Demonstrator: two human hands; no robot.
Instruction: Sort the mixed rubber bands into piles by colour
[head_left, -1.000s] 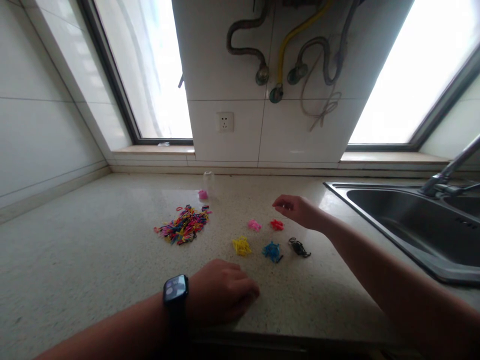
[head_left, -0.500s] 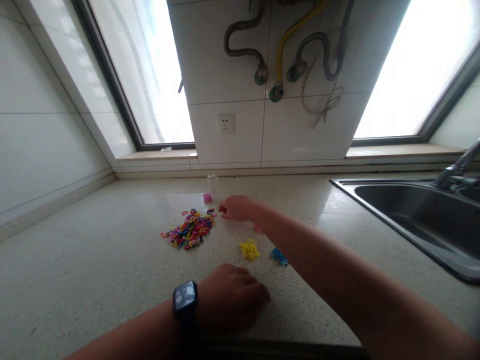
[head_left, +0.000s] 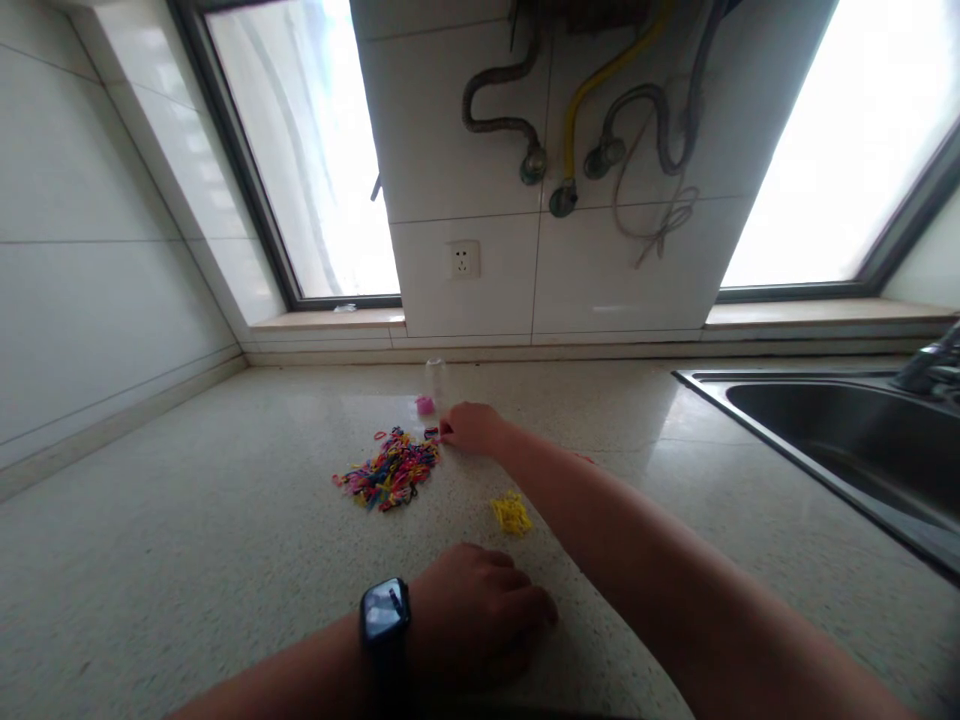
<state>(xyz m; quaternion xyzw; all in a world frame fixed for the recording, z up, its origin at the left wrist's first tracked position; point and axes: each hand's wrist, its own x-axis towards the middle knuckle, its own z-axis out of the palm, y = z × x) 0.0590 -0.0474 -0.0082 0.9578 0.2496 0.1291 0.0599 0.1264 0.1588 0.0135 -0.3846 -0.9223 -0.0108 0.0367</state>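
Pale counter [head_left: 187,560]: right hand [head_left: 472,429] outstretched beside colourful bands [head_left: 391,470].

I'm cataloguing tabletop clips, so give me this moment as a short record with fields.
Right hand: fingertips at the right edge of the mixed pile; whether they grip a band is too small to tell
Left hand: back upward, near the front edge of the counter
Left wrist: dark smartwatch
Mixed pile: small multicolored elastic bands
Single-color pile: yellow bands, beside the right forearm
Behind mixed pile: pink cap, clear jar
Far right: steel sink
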